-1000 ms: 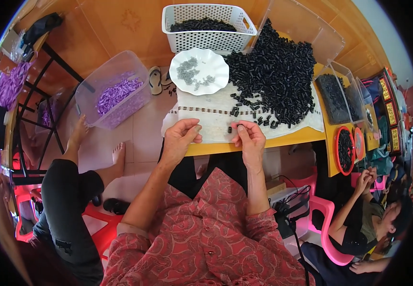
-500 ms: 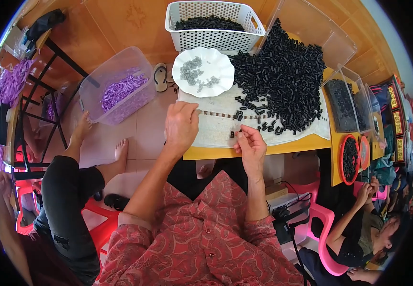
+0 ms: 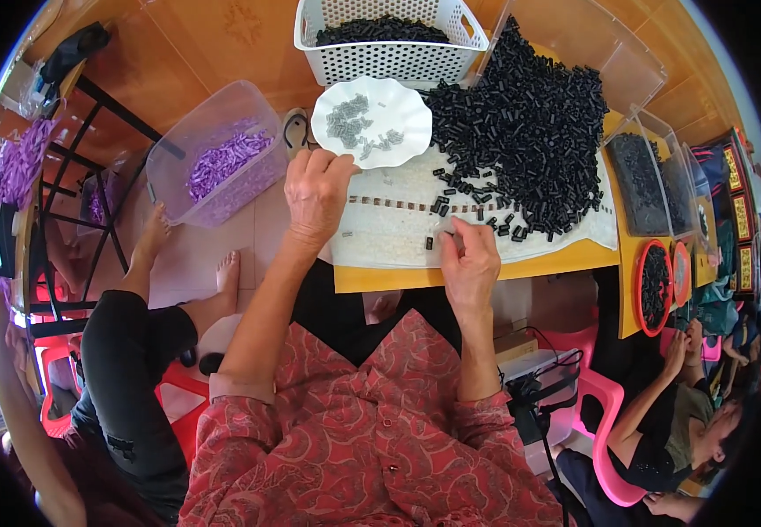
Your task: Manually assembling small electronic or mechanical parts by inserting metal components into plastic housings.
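My left hand (image 3: 317, 195) is beside the lower left rim of a white scalloped plate (image 3: 416, 132), its fingers bent and pressed together. Small clear grey pieces (image 3: 345, 119) lie on that plate. Whatever the left fingertips may hold is hidden. Over the front of the white cloth (image 3: 380, 241), my right hand (image 3: 470, 263) has its thumb and fingers drawn together; I cannot make out anything in them. A single small black piece (image 3: 429, 243) rests just left of the right fingertips. Behind that hand spreads a big heap of black pieces (image 3: 521, 132).
A white perforated basket (image 3: 389, 63) of black pieces stands behind the plate. Clear bins (image 3: 640, 189) and a red round tray (image 3: 653, 290) are at the right. On the floor at left sits a clear tub (image 3: 170, 158) of purple pieces. Other people sit on both sides.
My left hand has moved up and left toward the plate. The right hand has shifted slightly, its fingers still together. The whole view has tilted a little.
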{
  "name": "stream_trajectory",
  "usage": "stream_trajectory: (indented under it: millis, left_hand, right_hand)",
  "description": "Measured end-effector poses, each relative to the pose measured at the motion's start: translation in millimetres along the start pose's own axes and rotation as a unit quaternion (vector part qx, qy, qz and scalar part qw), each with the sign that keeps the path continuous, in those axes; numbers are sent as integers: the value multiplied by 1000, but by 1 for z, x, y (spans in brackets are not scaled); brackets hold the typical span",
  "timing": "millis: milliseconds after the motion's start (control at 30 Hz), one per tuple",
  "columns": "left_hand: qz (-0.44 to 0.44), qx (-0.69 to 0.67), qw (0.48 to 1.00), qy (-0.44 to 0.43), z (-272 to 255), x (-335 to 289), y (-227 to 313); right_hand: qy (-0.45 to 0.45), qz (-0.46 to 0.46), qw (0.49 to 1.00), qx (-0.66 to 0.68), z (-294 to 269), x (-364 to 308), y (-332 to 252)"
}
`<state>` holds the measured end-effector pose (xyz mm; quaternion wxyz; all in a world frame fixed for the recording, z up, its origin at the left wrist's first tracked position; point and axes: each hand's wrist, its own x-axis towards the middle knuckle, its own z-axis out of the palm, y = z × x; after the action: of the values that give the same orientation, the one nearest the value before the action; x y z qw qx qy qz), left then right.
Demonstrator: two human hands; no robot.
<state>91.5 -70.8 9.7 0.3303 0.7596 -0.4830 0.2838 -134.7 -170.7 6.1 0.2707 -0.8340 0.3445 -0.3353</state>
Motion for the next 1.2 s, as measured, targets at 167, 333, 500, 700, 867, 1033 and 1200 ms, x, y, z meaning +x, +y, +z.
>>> stream_trajectory:
  millis: [167, 333, 500, 700, 867, 1033, 1200]
  left_hand:
    - [19, -35, 999, 1, -8, 14, -3]
    - [13, -55, 998, 20, -5, 19, -6]
    - [11, -52, 998, 16, -9, 20, -6]
    - [2, -69, 997, 18, -5, 19, -2]
    - [-7, -69, 997, 24, 0, 5, -6]
    - [-22, -60, 998, 3, 3, -4, -3]
    - [-41, -94, 995, -11, -4, -8, 12]
  right_hand:
    - [39, -137, 990, -3, 16, 20, -14]
    - [-19, -176, 984, -4, 51, 43, -36]
    - [-81, -201, 976, -4, 77, 59, -51]
    - [-83, -250, 963, -64, 89, 62, -46]
    - [-99, -201, 974, -26, 67, 46, -38]
    - [4, -189, 979, 73, 37, 39, -31]
    - [48, -144, 986, 73, 8, 27, -19]
